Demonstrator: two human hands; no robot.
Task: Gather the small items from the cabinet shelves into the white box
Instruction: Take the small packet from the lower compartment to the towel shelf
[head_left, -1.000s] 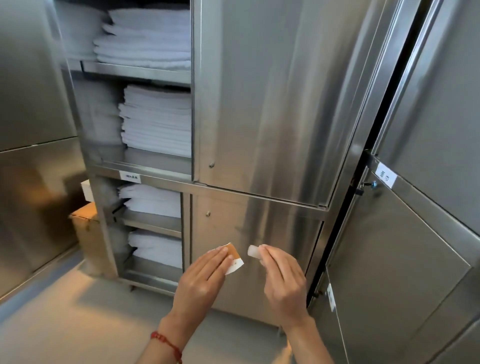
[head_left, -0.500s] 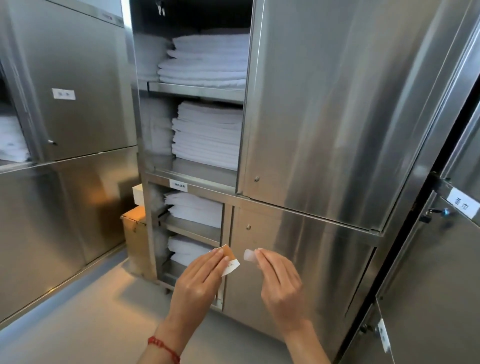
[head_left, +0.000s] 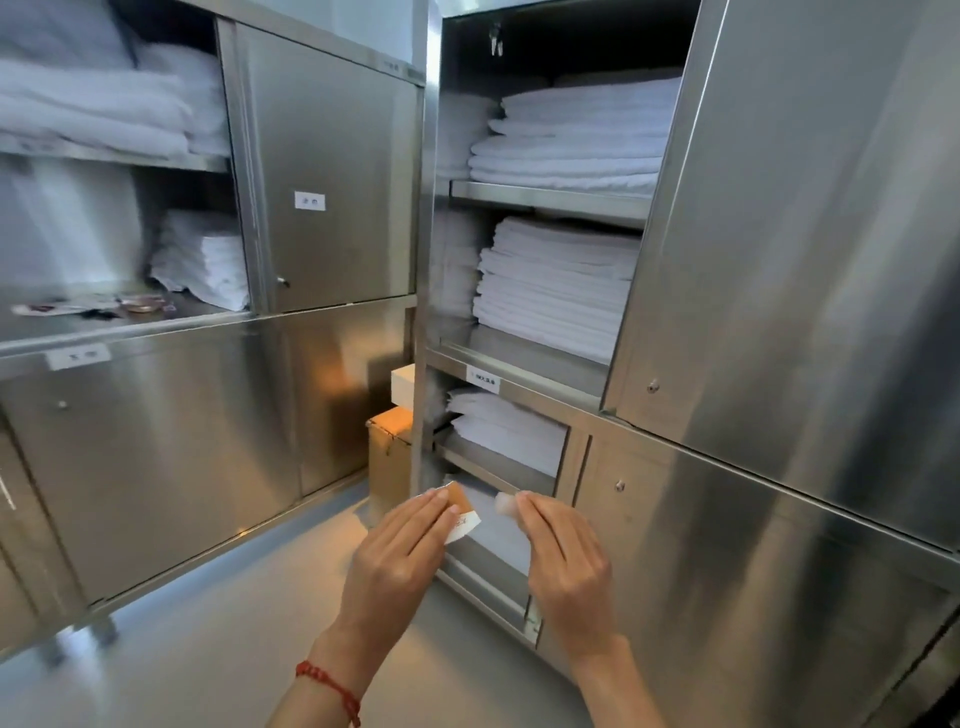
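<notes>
My left hand (head_left: 400, 561) is shut on a small orange and white packet (head_left: 461, 512), held up in front of the lower cabinet. Beside it my right hand (head_left: 566, 564) pinches a small white item (head_left: 505, 503) between its fingertips. The two hands are close together but apart. A white box (head_left: 403, 385) sits on a cardboard carton (head_left: 389, 457) in the corner between the two steel cabinets, beyond my hands. More small items (head_left: 93, 305), packets and a round brownish piece, lie on the open shelf of the left cabinet.
Folded white towels (head_left: 561, 291) fill the open shelves of the right cabinet. White linens (head_left: 202, 265) also sit in the left cabinet. Steel doors (head_left: 332, 176) are closed beside the open sections. The grey floor (head_left: 218, 639) lies below my arms.
The view has swung left, bringing the left cabinet and its shelf of small items into sight. My hands keep the same items and the same pose.
</notes>
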